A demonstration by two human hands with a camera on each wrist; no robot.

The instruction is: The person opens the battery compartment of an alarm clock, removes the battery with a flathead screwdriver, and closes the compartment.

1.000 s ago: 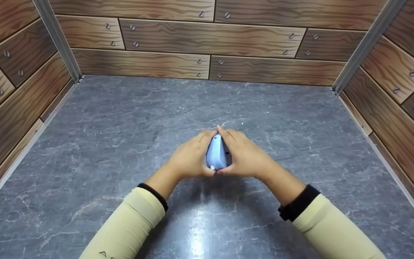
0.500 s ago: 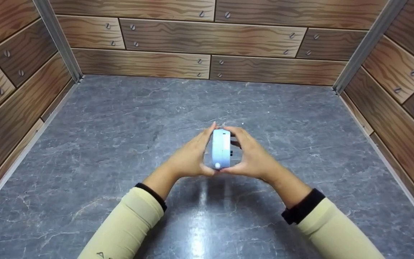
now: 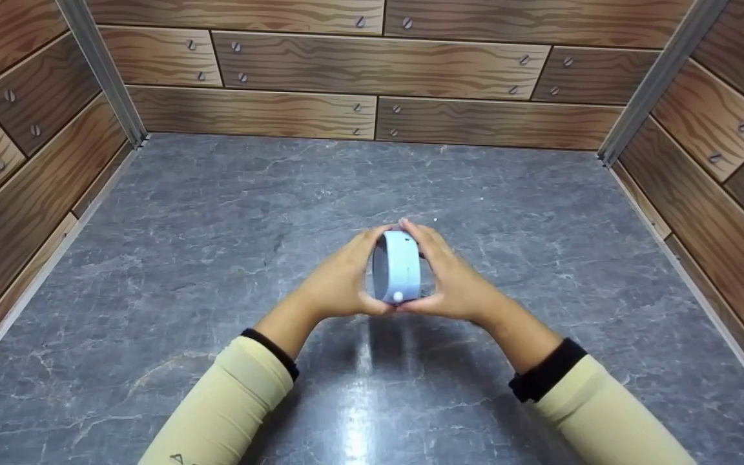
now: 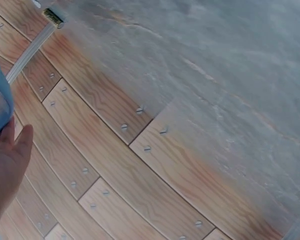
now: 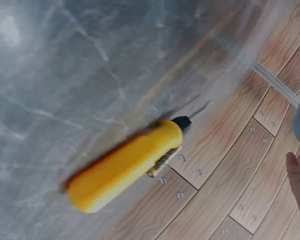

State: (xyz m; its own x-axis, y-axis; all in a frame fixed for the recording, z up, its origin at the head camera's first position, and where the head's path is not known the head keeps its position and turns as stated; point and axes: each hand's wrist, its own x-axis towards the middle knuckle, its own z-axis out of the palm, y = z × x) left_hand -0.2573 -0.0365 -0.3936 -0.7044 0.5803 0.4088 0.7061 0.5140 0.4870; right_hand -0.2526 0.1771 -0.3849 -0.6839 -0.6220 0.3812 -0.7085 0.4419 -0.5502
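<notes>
Both hands hold a small light blue alarm clock point(image 3: 403, 268) edge-up above the grey marbled table. Its dark round face is turned toward the left, and a white knob-like foot shows on the near side. My left hand point(image 3: 336, 278) grips it from the left, thumb at the near bottom and fingers on the far edge. From the other side my right hand point(image 3: 459, 278) grips it the same way, with a gap at its palm. The left wrist view shows the blue rim of the clock point(image 4: 2, 97) above the fingers point(image 4: 23, 145); its right wrist counterpart shows only part of the case.
Wood-plank walls point(image 3: 372, 68) with printed screws enclose the table point(image 3: 217, 213) at the back and both sides, joined by metal corner posts point(image 3: 104, 71). In the right wrist view lies a yellow object point(image 5: 127, 165) with a black collar and thin bent tip.
The clock has turned between the hands, from its narrow edge showing to its dark face swinging into view on the left. Both hands shifted their fingers slightly around the rim.
</notes>
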